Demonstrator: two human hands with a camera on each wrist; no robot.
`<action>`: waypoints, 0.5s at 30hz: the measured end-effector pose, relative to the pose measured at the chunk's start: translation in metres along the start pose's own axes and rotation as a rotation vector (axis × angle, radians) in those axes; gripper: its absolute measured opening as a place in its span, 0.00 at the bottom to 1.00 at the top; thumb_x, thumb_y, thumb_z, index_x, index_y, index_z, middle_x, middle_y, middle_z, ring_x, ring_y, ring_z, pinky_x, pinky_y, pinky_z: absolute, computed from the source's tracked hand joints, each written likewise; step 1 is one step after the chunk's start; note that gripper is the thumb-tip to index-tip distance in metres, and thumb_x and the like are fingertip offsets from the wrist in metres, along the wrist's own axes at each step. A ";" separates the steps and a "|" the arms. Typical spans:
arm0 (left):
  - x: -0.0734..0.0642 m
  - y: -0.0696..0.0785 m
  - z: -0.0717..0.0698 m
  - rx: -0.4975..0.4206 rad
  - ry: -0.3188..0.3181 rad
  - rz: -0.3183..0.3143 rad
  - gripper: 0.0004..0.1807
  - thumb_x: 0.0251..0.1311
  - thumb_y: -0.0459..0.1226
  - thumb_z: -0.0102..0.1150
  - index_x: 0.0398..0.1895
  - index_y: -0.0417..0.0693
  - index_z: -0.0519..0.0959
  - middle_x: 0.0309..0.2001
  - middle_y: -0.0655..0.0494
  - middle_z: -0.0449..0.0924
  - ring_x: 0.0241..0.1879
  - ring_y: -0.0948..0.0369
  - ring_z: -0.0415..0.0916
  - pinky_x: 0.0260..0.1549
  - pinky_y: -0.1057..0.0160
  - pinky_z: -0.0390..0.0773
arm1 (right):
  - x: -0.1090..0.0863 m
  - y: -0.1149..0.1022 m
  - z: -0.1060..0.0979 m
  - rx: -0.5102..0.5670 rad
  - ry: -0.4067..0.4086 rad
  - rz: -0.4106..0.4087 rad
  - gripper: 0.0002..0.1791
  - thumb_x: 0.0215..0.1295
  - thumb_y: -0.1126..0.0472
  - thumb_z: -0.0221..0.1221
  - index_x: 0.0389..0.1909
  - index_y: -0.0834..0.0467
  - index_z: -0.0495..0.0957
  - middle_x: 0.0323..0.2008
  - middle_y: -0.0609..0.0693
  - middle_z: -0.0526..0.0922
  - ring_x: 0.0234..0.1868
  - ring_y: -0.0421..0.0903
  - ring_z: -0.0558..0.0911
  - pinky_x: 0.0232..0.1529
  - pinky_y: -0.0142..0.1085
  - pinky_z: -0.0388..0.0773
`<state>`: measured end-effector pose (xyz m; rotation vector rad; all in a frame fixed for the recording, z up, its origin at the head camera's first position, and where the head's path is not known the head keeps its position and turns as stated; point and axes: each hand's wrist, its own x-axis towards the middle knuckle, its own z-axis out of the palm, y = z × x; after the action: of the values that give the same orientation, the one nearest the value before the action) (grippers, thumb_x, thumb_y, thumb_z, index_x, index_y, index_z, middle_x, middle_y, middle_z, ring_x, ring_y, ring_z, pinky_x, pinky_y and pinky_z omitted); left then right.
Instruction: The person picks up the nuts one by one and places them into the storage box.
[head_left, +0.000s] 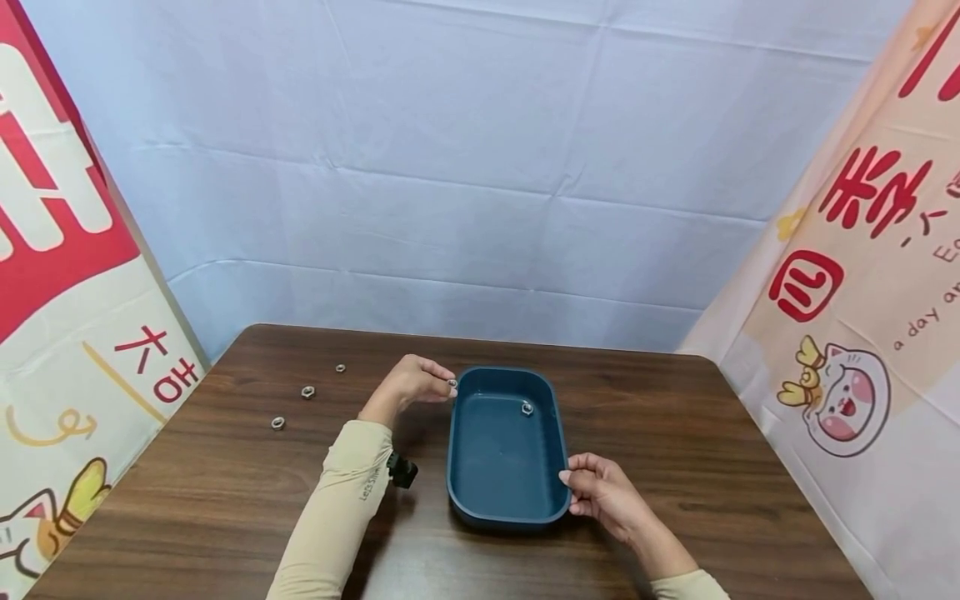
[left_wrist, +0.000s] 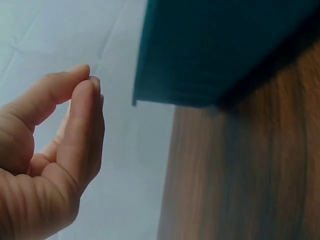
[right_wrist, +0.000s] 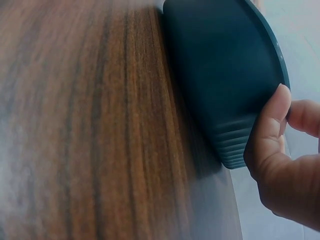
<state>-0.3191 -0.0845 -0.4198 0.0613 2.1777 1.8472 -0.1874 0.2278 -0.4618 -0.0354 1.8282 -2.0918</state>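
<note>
A dark blue rectangular tray point(head_left: 498, 521) with rounded corners rests on the table. Inside it, toward the far right, lies one metal nut point(head_left: 527, 408). My left hand point(head_left: 411, 387) is at the tray's far left rim, pinching a small metal nut point(head_left: 453, 383) between thumb and fingertips. In the left wrist view those fingertips meet beside the tray wall point(left_wrist: 200, 55), and the nut is hidden there. At the near right side my right hand point(head_left: 603, 493) grips the tray's rim; the right wrist view shows its thumb and fingers point(right_wrist: 270, 125) pinching the edge.
Several loose metal items lie on the left of the brown wooden table point(head_left: 675, 417): a near nut point(head_left: 278, 423), a middle nut point(head_left: 308, 392) and a smaller far nut point(head_left: 341, 367). A pale cloth point(head_left: 480, 167) hangs behind; printed cloths flank both sides.
</note>
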 end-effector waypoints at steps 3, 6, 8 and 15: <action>-0.001 0.006 0.004 0.012 -0.014 0.003 0.11 0.44 0.25 0.69 0.34 0.36 0.82 0.32 0.45 0.82 0.32 0.53 0.81 0.41 0.50 0.77 | 0.000 0.000 0.000 0.005 -0.001 0.006 0.09 0.63 0.69 0.54 0.39 0.64 0.64 0.23 0.50 0.72 0.19 0.40 0.74 0.23 0.30 0.76; -0.002 0.012 0.008 0.020 -0.034 0.014 0.11 0.44 0.26 0.70 0.34 0.36 0.83 0.32 0.45 0.82 0.33 0.52 0.81 0.40 0.51 0.78 | 0.001 -0.001 0.000 0.006 -0.001 0.007 0.09 0.63 0.69 0.54 0.39 0.64 0.64 0.23 0.50 0.72 0.19 0.40 0.74 0.23 0.30 0.76; -0.002 0.016 0.011 0.024 -0.047 0.017 0.11 0.45 0.26 0.69 0.34 0.36 0.83 0.32 0.45 0.82 0.35 0.50 0.81 0.39 0.52 0.79 | 0.001 -0.001 0.000 0.006 0.001 0.007 0.09 0.63 0.69 0.55 0.40 0.64 0.64 0.23 0.50 0.72 0.18 0.40 0.74 0.23 0.30 0.76; -0.001 0.025 0.021 0.012 -0.071 0.011 0.11 0.43 0.24 0.69 0.34 0.35 0.82 0.32 0.45 0.82 0.35 0.50 0.81 0.40 0.52 0.78 | 0.000 0.000 0.000 0.011 0.010 0.014 0.09 0.63 0.69 0.54 0.40 0.64 0.64 0.24 0.50 0.71 0.18 0.40 0.74 0.23 0.30 0.76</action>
<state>-0.3169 -0.0605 -0.3983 0.1400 2.1446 1.8099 -0.1869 0.2277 -0.4618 -0.0087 1.8175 -2.0959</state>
